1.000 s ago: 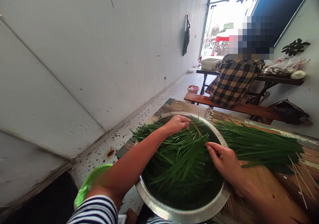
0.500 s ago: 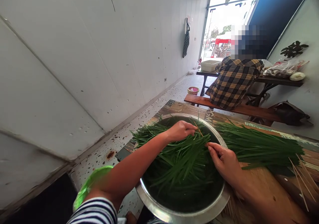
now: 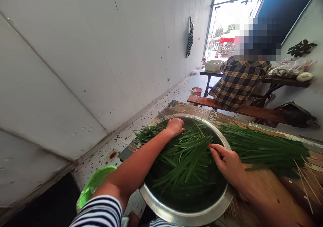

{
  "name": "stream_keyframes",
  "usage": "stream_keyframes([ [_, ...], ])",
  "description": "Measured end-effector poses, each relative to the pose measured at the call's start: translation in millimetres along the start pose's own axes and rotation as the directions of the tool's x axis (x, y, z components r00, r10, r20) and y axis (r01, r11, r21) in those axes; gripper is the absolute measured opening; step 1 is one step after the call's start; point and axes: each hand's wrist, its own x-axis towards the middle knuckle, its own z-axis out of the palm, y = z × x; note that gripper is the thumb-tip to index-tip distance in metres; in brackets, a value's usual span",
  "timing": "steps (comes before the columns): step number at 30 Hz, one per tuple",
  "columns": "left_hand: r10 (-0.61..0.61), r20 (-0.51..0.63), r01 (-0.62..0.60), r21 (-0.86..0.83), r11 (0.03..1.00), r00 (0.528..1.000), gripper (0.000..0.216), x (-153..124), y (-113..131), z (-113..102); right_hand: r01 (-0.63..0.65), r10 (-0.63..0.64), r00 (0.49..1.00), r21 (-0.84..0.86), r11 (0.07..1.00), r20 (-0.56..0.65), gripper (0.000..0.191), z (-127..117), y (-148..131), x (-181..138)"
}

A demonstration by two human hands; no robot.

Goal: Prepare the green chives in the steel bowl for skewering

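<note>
A wide metal basin in front of me holds long, flat garlic chives. My right hand, at the basin's right rim, pinches the near end of a thin bamboo skewer. The skewer slants up to the left across the basin, and chive leaves cover its middle. Over the back left of the basin, my left hand is closed among the leaves. Its fingertips are turned away, so what they grip is hidden. A bundle of garlic chives lies on the table right of the basin.
Loose bamboo skewers lie at the right of the wooden table. A green-lined bin stands on the floor at left. Ahead, a person in a plaid shirt sits on a red bench at another table.
My left hand has moved left and away from the skewer's far end, down to the leaves at the back of the basin. My right hand stays at the skewer's near end.
</note>
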Motion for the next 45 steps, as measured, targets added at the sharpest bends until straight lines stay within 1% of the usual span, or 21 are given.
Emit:
stream_keyframes([
  [4,0.003,-0.012,-0.004,-0.069,0.998,1.000,0.033,3,-7,-1,0.003,-0.003,1.000,0.004,1.000,0.010,0.034,0,0,0],
  [9,0.041,0.006,-0.041,-0.026,0.999,0.999,0.024,5,-8,6,0.011,-0.011,1.000,0.015,1.000,0.018,0.034,1,1,0],
  [12,0.030,0.001,-0.030,-0.041,0.999,1.000,0.024,3,-4,5,0.014,-0.014,1.000,0.022,1.000,0.015,0.034,1,2,0],
  [15,-0.026,-0.087,0.018,-0.098,0.995,0.996,0.030,2,-4,2,0.007,-0.008,1.000,0.019,1.000,0.021,0.034,0,1,0],
  [17,-0.034,-0.147,0.015,-0.124,0.992,0.989,0.034,4,-5,2,0.002,-0.003,1.000,0.014,1.000,0.024,0.034,0,1,-1],
  [18,-0.027,-0.155,0.006,-0.130,0.992,0.987,0.033,5,-5,3,0.001,-0.001,1.000,0.012,1.000,0.024,0.034,0,1,-1],
  [21,-0.006,-0.096,-0.005,-0.120,0.993,0.995,0.027,6,-3,5,0.006,-0.007,1.000,0.013,1.000,0.024,0.035,0,0,-1],
  [24,-0.046,-0.053,0.042,-0.073,0.996,0.998,0.026,5,0,6,0.014,-0.014,1.000,0.017,1.000,0.023,0.034,-1,0,-1],
  [27,-0.053,-0.077,0.046,-0.093,0.995,0.996,0.029,4,-1,5,0.010,-0.010,1.000,0.017,1.000,0.020,0.034,-1,0,-1],
  [31,0.026,-0.163,-0.049,-0.137,0.989,0.986,0.029,4,-4,4,0.012,-0.012,1.000,0.017,1.000,0.020,0.034,0,0,0],
  [33,0.052,-0.146,-0.069,-0.115,0.991,0.988,0.029,4,-4,4,0.015,-0.015,1.000,0.015,1.000,0.018,0.034,0,0,0],
  [36,0.040,-0.070,-0.044,-0.059,0.997,0.997,0.031,3,-2,2,0.016,-0.016,1.000,0.006,1.000,0.016,0.034,-1,0,0],
  [38,0.000,-0.048,-0.002,-0.027,1.000,0.999,0.030,2,-1,2,0.017,-0.017,1.000,0.005,1.000,0.015,0.034,-1,-1,-1],
  [41,-0.048,-0.047,0.049,0.005,0.999,0.998,0.027,2,2,3,0.022,-0.022,1.000,0.006,1.000,0.007,0.033,-1,-2,-1],
  [45,-0.035,-0.067,0.038,0.050,0.998,0.997,0.028,2,2,6,0.024,-0.024,1.000,0.001,1.000,0.017,0.033,-1,-2,0],
])
